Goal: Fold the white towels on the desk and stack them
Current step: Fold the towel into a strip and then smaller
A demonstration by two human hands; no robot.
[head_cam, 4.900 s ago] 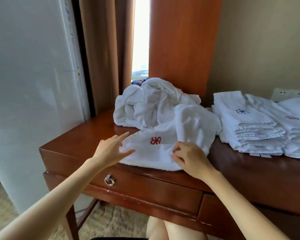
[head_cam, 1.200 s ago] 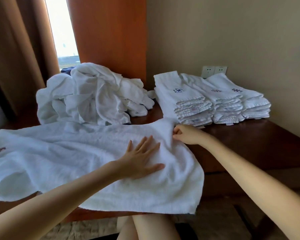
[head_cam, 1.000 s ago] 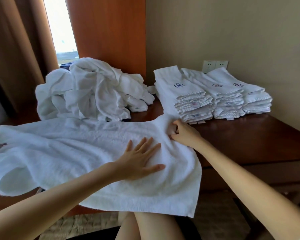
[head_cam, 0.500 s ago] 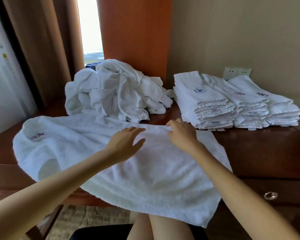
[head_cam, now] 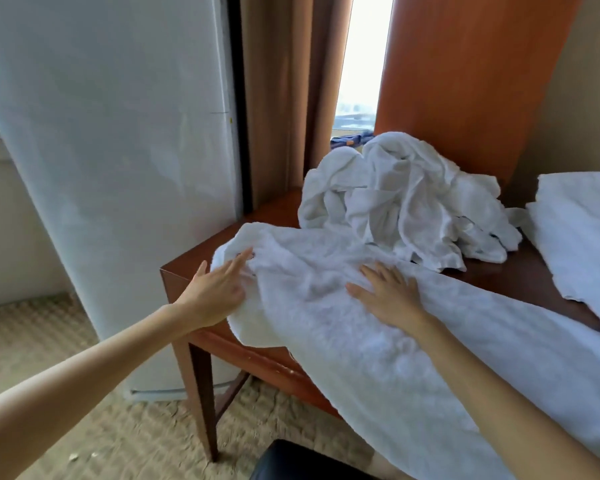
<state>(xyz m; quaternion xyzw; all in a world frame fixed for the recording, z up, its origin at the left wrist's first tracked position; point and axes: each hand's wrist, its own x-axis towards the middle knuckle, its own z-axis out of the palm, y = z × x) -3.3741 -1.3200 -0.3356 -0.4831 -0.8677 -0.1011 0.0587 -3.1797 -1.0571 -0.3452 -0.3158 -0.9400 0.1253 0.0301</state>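
One towel (head_cam: 343,306) lies spread along the counter (head_cam: 184,268), near edge hanging off. Right hand (head_cam: 390,297) rests flat and open mid-cloth, likely pinning it. Left hand (head_cam: 215,292), fingers straight, touches the left end, probably to start the fold. Crumpled pile (head_cam: 406,199) waits behind.

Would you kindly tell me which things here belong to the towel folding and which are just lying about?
Job: spread towel, crumpled towel heap, folded towels, desk, left hand, right hand.
Lying about: curtain, tall white unit, blue item by window, black seat.
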